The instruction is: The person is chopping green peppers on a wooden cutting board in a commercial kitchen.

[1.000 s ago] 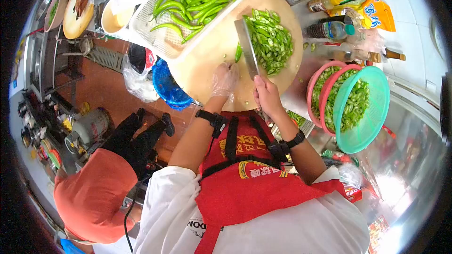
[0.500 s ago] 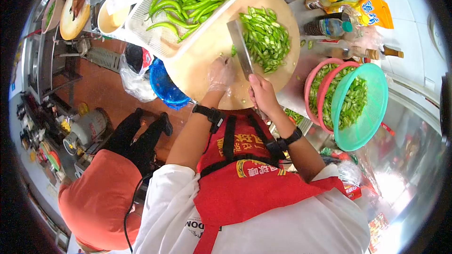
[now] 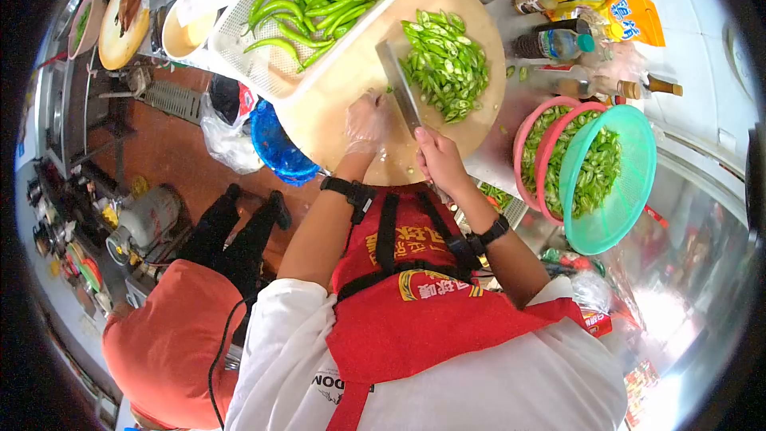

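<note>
- Steel catches my eye on the feed: the cleaver (image 3: 398, 84) has its blade between the left hand and the chopped pile, its handle toward the near edge of the round board (image 3: 319, 134).
- My right hand (image 3: 441, 161) has its fingers wrapped around that handle.
- My left hand (image 3: 368, 122), in a clear plastic glove, is over the board left of the blade, fingers curled; a green scrap (image 3: 389, 89) shows by their tips, and from here I cannot tell whether they grasp it.
- I see the cut peppers (image 3: 447, 68) heaped on the board's right half, just beside the blade.
- Whole peppers (image 3: 327, 9) lie in a white basket (image 3: 270, 72) across the board's far left edge.
- On the table (image 3: 499, 140), past the board's right edge, I have a turquoise basket (image 3: 634, 179) overlapping a red basket (image 3: 552, 194), sliced peppers (image 3: 597, 172) inside.
</note>
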`<state>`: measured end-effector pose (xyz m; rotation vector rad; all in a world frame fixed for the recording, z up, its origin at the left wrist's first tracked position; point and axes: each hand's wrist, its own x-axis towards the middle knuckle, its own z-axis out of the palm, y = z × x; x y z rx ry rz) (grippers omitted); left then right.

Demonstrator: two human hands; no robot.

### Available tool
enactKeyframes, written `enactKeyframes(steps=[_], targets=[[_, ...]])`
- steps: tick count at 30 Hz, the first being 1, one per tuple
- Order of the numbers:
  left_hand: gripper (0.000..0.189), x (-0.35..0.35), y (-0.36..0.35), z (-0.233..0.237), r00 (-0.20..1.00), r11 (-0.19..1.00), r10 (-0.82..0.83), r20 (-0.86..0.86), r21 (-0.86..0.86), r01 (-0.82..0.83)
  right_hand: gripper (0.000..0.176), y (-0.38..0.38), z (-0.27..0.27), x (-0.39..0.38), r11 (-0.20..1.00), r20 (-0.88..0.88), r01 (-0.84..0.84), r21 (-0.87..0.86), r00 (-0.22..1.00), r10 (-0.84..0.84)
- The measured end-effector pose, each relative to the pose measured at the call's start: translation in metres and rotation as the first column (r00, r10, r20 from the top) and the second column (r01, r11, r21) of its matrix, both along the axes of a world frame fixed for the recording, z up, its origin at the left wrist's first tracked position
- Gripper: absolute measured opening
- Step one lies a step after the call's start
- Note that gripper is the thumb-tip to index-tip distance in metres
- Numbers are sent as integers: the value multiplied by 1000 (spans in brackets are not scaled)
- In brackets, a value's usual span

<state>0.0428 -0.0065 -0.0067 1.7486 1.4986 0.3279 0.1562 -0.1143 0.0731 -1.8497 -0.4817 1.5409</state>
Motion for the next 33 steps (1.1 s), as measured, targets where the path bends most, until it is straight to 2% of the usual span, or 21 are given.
enactKeyframes(steps=[4,7,10,13,15,16,17,18,20,22,23,24,27,30,33], targets=[[29,-1,3,3,999,1000,-9,-31,-5,8,40,-1,7,1,999,34,-43,-6,998,44],[26,-4,4,6,999,999,-54,9,-3,54,39,-2,1,2,998,74,-55,44,996,52],[27,-10,5,12,993,992,-93,-68,-93,87,40,-3,-15,15,997,-16,-17,-78,1000,16],[22,-53,-6,16,1000,1000,8,7,-23,-8,43,-5,-16,33,995,-71,60,-78,995,-66],[18,-95,-6,21,949,956,294,114,-29,-293,44,-10,-20,46,992,-26,115,-50,993,-116],[18,-109,-1,21,854,902,416,311,-22,-431,44,-9,-20,47,989,0,145,-38,989,-146],[17,-119,4,19,707,830,504,496,-51,-556,45,-9,-20,45,989,2,146,-18,989,-146],[18,-117,19,49,836,866,449,314,76,-494,46,-6,-13,44,990,9,143,-2,990,-143],[17,-91,58,86,969,899,173,175,374,-228,49,-8,-15,43,995,30,100,24,994,-100],[20,-61,108,70,976,841,-109,186,541,-9,49,-9,-18,40,996,43,86,36,995,-87],[23,-43,132,59,989,793,-142,38,603,91,50,-10,-19,39,996,53,78,41,995,-80],[25,-28,152,59,963,813,-154,-223,525,251,51,-11,-23,39,993,67,104,51,992,-107],[23,-8,188,40,871,910,-97,-481,312,274,51,-11,-23,42,993,109,105,54,988,-110],[19,-12,192,50,800,832,-218,-558,322,451,46,-10,-21,45,996,97,85,25,992,-87],[27,-22,172,86,779,749,-330,-533,354,560,44,-12,-25,44,996,113,68,59,991,-74]])
